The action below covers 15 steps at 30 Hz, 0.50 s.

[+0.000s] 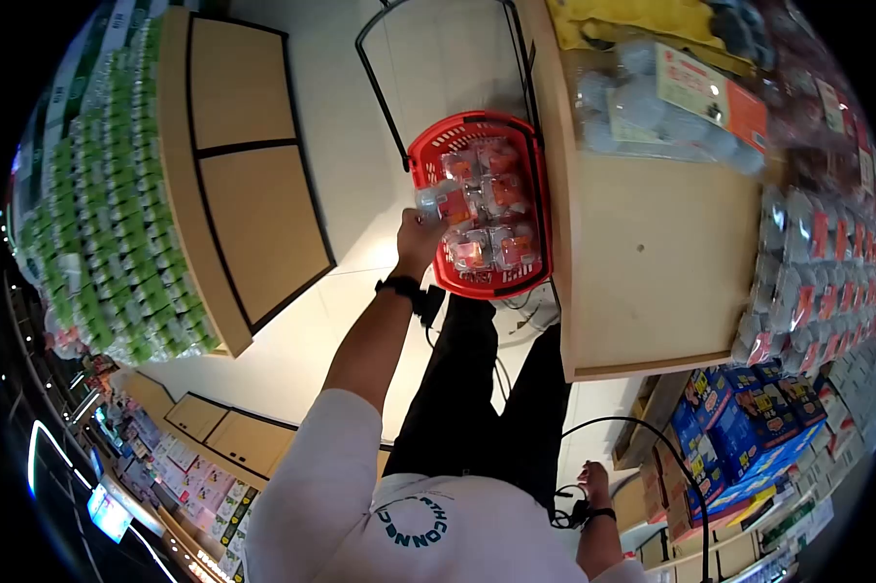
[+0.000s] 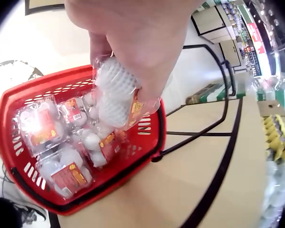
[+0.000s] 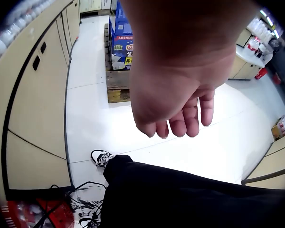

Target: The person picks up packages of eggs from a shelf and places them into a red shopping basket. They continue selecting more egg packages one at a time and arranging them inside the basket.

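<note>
My left hand [image 1: 419,240] grips a clear plastic pack [image 2: 116,92] over the red basket [image 1: 479,285]. Through the film of this pack show round items in white foam netting, and it has a red-orange label. Several similar clear packs [image 2: 69,173] with red labels lie inside the basket, below the hand. The basket stands on the floor beside a wooden display counter, its black handle [image 2: 218,114] folded out to one side. My right hand [image 3: 180,104] hangs at my side over the floor, fingers loosely curled and holding nothing.
The wooden counter [image 1: 652,291] carries stacked packs [image 1: 817,272] with red labels. Opposite it, a shelf unit [image 1: 253,175] bears rows of green-labelled packs [image 1: 117,223]. Blue boxes [image 1: 749,418] sit on a wooden pallet [image 3: 118,88]. Cables [image 1: 525,316] lie near my feet.
</note>
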{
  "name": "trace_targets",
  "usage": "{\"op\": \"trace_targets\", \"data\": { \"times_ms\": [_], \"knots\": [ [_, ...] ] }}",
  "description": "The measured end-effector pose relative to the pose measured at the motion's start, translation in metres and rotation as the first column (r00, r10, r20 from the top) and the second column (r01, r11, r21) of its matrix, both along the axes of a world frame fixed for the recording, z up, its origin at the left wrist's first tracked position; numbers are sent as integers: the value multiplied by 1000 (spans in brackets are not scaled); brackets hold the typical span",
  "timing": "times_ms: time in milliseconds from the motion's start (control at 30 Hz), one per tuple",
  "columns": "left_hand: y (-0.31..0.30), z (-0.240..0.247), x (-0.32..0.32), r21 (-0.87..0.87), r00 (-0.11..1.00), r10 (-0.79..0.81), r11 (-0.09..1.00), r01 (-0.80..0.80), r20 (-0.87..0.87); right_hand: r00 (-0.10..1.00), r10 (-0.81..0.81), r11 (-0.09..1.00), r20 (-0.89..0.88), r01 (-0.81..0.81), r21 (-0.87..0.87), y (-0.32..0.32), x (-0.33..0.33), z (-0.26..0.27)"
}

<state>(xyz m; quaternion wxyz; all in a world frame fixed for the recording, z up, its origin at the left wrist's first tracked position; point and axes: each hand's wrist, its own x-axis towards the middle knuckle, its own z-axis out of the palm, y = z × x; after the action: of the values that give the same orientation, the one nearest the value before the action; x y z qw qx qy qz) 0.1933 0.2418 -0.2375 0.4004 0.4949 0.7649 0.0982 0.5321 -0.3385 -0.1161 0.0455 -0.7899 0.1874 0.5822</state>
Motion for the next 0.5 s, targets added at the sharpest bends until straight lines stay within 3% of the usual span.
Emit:
{"op": "trace_targets", "data": {
  "times_ms": [167, 233, 300, 333, 367, 433, 467, 500],
  "knots": [
    [21, -108, 11, -113, 987, -54, 993, 38, -149, 1000, 18, 998, -6, -18, -59, 23, -37, 38],
    [14, -133, 10, -127, 996, -8, 992, -4, -90, 1000, 30, 995, 10, -28, -98, 31, -45, 55],
    [4, -162, -3, -92, 984, -168, 981, 173, 66, 999, 0, 991, 44, 6, -131, 33, -51, 61],
    [-4, -183, -13, -98, 984, -166, 980, 173, 71, 999, -19, 990, 40, 25, -138, 39, -54, 65],
    [-9, -195, -20, 71, 768, -616, 770, 634, -175, 999, -19, 990, 43, 25, -141, 43, -57, 65],
    [-12, -208, -22, 92, 335, -824, 331, 939, -457, 1000, 10, 984, -9, -11, -176, 49, -62, 64],
    [-5, -183, -8, -32, 739, -640, 760, 649, -210, 1000, 8, 983, -8, -9, -181, 48, -66, 61],
    [-4, -167, 1, -272, 974, -224, 940, 205, -40, 1000, -10, 989, 3, 10, -145, 44, -69, 56]
  ]
}}
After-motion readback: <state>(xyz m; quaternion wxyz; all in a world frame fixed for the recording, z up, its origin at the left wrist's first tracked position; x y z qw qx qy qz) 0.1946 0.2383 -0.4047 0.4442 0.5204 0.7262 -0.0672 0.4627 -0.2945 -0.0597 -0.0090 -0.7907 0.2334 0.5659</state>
